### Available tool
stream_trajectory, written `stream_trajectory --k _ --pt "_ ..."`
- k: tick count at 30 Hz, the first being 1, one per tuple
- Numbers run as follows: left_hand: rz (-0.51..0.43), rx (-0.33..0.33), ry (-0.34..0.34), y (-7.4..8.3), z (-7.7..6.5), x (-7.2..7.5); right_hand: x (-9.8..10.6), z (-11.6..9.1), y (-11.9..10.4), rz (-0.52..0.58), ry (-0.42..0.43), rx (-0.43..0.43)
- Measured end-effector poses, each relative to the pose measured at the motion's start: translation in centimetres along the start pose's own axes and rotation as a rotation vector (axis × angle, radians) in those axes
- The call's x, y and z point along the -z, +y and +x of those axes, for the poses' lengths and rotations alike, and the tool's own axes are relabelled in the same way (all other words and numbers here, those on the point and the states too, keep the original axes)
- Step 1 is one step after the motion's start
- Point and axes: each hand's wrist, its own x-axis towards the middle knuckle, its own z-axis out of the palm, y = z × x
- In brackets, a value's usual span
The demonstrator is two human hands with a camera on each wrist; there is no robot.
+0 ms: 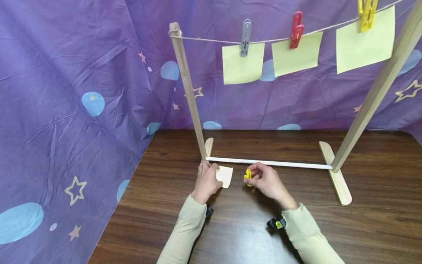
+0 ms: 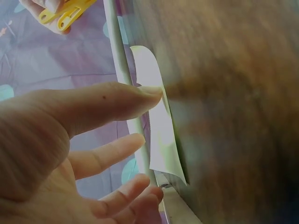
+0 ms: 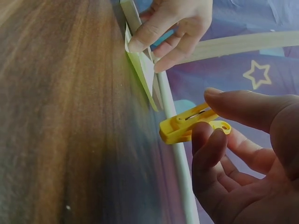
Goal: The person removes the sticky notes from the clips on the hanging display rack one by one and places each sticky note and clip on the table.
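Note:
A small pale yellow paper sheet lies on the brown table, its edges curling up slightly. My left hand is over the sheet's left side. In the left wrist view the thumb tip meets the paper, while the other fingers spread loosely apart from the thumb. My right hand pinches a yellow clothespin between thumb and fingers, just right of the sheet. The right wrist view shows the clothespin with its nose pointing away from the palm, the thumb on one handle and curled fingers against the other.
A wooden frame with a left post, right post and white bottom bar stands behind the hands. On its string hang three paper sheets, held by grey, red and yellow clothespins. A purple cloth hangs behind.

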Motion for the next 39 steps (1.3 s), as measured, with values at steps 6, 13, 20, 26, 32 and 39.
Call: stream_trajectory --k 6,13,20,26,32,39 --pt "-0.013 -0.031 -0.048 0.0 0.0 -0.1 -0.3 -0.1 0.0 -0.01 0.005 -0.01" --pt "-0.04 -0.09 -0.118 0.0 0.1 0.0 -0.5 -0.2 -0.1 -0.007 0.003 -0.008" --pt "-0.032 -0.113 -0.162 0.1 0.0 0.1 -0.8 -0.2 0.1 -0.026 0.007 -0.013" --pt "-0.008 -0.111 -0.16 0.1 -0.1 0.1 -1.1 -0.2 0.3 -0.035 0.005 -0.013" --pt "0.008 -0.099 -0.162 0.1 -0.2 0.1 -1.3 -0.2 0.4 -0.041 0.013 -0.018" --pt "0.021 -0.095 -0.161 0.2 -0.2 0.2 -1.5 -0.2 0.4 -0.057 0.017 -0.021"
